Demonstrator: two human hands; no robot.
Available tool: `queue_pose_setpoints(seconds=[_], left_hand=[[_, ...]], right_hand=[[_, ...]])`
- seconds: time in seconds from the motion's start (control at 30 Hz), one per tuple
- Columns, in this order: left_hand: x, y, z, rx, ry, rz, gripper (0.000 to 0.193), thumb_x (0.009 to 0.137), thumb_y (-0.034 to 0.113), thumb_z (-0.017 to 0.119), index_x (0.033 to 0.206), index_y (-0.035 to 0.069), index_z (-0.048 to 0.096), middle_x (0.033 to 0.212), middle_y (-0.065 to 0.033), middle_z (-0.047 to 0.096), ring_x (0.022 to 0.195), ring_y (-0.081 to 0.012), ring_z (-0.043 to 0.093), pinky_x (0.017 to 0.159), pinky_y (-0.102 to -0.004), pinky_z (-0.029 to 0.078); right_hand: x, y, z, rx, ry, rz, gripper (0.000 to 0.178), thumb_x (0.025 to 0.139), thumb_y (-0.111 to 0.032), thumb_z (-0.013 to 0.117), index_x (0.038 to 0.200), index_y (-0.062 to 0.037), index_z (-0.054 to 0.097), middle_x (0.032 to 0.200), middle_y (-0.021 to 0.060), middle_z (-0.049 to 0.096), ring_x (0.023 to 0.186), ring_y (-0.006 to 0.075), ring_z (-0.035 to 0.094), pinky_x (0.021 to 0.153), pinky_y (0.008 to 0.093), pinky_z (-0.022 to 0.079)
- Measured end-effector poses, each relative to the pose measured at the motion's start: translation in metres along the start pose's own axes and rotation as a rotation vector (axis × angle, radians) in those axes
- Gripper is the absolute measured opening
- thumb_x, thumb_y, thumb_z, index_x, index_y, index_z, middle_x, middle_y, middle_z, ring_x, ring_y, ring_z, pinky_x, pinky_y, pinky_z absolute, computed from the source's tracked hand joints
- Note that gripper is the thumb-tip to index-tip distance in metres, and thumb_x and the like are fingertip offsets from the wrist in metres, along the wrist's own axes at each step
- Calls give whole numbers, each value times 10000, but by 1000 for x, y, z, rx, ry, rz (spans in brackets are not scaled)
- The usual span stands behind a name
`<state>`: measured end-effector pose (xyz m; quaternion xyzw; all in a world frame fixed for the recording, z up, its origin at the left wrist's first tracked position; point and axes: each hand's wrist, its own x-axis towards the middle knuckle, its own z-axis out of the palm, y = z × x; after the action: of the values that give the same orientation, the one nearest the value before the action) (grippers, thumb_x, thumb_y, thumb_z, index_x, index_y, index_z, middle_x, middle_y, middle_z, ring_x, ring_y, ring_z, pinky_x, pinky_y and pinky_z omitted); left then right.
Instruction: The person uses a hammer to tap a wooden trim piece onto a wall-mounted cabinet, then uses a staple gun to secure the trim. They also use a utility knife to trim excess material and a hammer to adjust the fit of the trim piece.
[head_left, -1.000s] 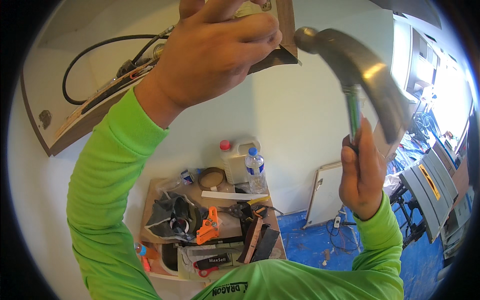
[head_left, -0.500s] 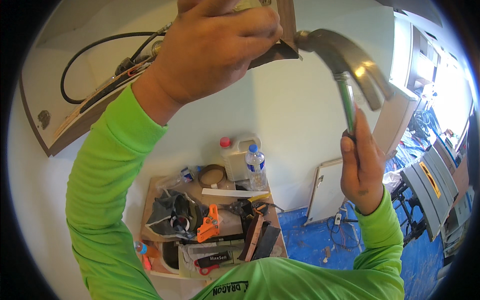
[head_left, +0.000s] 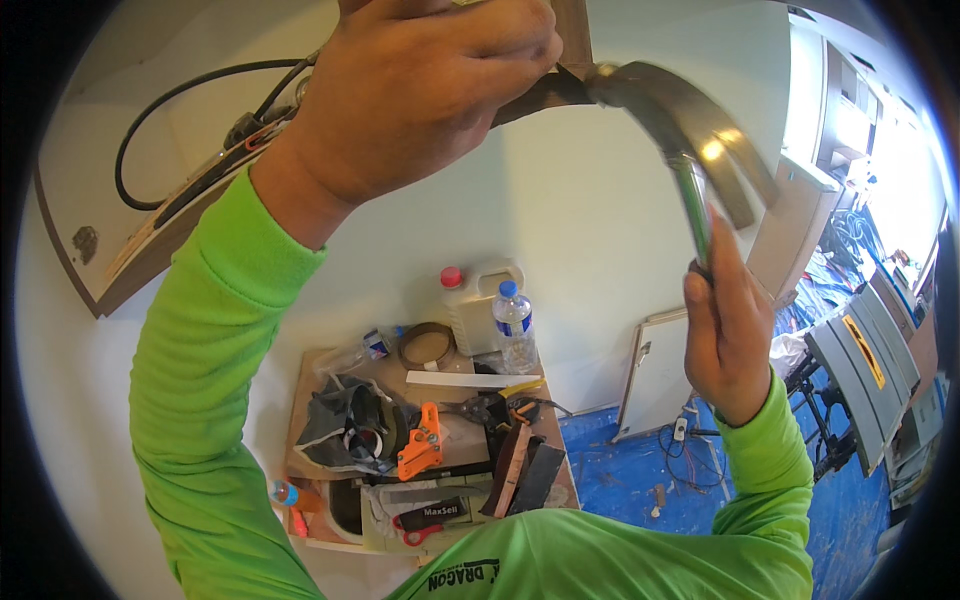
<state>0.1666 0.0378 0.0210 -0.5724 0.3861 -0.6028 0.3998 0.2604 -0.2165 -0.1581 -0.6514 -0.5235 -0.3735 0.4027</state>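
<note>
My right hand [head_left: 732, 335] is wrapped around the green handle of a claw hammer [head_left: 690, 125], raised at the upper right. The hammer's striking face is at the end of a dark brown edge [head_left: 555, 92] beside a brown wooden upright [head_left: 573, 38]; whether they touch, I cannot tell. My left hand [head_left: 430, 95] is closed at the top of the view, just left of the hammer head. Its fingertips, and whatever they hold, are hidden behind the hand and cut off by the upper rim.
A wooden shelf box [head_left: 150, 250] with a black hose [head_left: 135, 150] is at the left. Below stands a small table [head_left: 315, 400] bearing an orange tool [head_left: 420, 445], a water bottle [head_left: 513, 330], a jug [head_left: 470, 315] and a dark bag [head_left: 345, 430]. Blue sheeting [head_left: 600, 460] covers the floor.
The hammer head has shifted slightly left and its striking face now overlaps the dark edge. My left hand has moved slightly left, still closed.
</note>
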Motion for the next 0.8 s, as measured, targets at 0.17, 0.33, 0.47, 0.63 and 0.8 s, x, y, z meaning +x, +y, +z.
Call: queue_pose_setpoints(seconds=[0.17,0.33,0.47,0.63,0.8], left_hand=[[-5,-3,3,-4,21,22,199,632,128,756,827,118,715,914,52,595,1102,-247,526,878,-456,331],[-3,-2,2,-12,24,19,179,648,135,754,818,119,701,908,51,596,1093,-243,529,878,-450,320],[4,2,-4,-76,25,-48,160,662,142,750,811,115,698,899,51,595,1086,-240,530,873,-445,313],[-2,-3,1,-7,30,37,155,666,145,745,810,112,699,903,50,592,1083,-240,529,871,-446,314],[-2,-2,2,-5,11,17,180,649,146,741,823,117,703,903,51,590,1087,-242,527,876,-447,316]], right_hand=[[-4,-3,-3,27,-34,13,525,967,30,531,1478,79,418,1231,289,640,1048,373,691,909,377,531],[-1,3,5,25,6,-37,528,963,36,537,1474,93,413,1268,308,624,1107,396,679,944,384,524],[-6,6,7,47,32,-44,526,960,42,545,1467,102,418,1228,305,632,1058,390,688,914,380,532],[-6,6,9,58,11,29,527,953,39,561,1463,86,436,1139,291,647,940,369,697,846,372,544],[-4,7,12,68,35,-42,521,954,37,563,1461,73,450,1114,283,658,918,369,700,837,375,546]])
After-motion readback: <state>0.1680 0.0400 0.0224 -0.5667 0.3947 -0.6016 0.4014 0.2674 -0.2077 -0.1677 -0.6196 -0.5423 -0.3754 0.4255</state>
